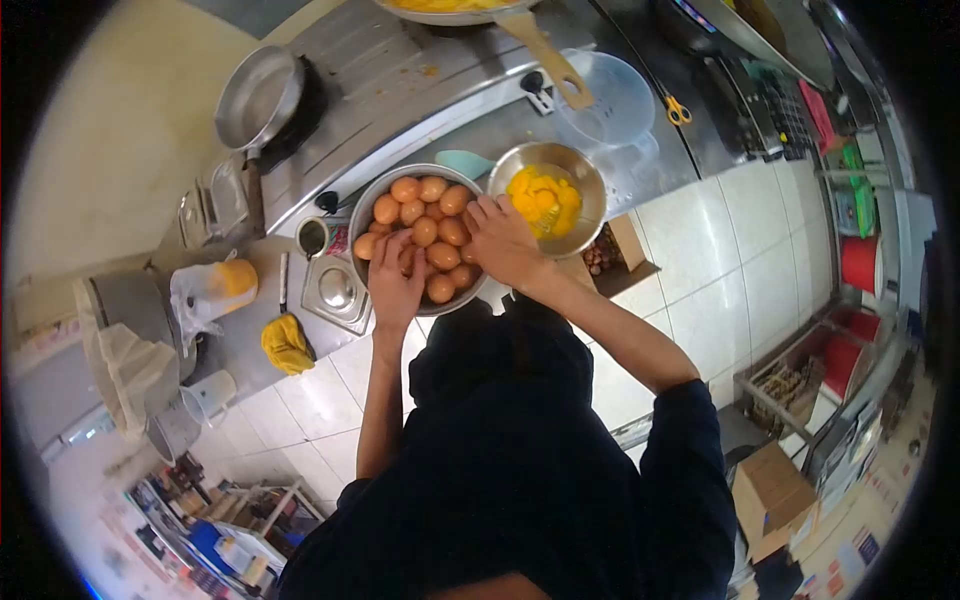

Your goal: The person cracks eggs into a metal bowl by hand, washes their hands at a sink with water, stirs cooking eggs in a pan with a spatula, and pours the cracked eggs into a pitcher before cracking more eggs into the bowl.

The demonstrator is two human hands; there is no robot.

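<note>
Brown eggs (424, 232) fill a round metal pot (362, 215) in front of me. My left hand (397, 282) reaches into its near left side, fingers curled round an egg (407, 260) among the others. At the pot's right side, my right hand (503, 243) has its fingers bent over the eggs, and an egg (469, 254) shows partly beneath them. The fingertips of that hand are partly hidden. Beside the pot stands a steel bowl (594, 190) holding cracked yolks and whites (545, 203), with what looks like a whisk in it.
A pan (258, 98) and a yellow-filled pan (450, 12) sit at the back. A clear plastic bowl (612, 100) and yellow-handled scissors (678, 110) lie right. Left are a lidded steel container (337, 290), a yellow cloth (287, 345) and a jug (215, 290). An open carton (630, 255) is below the bowl.
</note>
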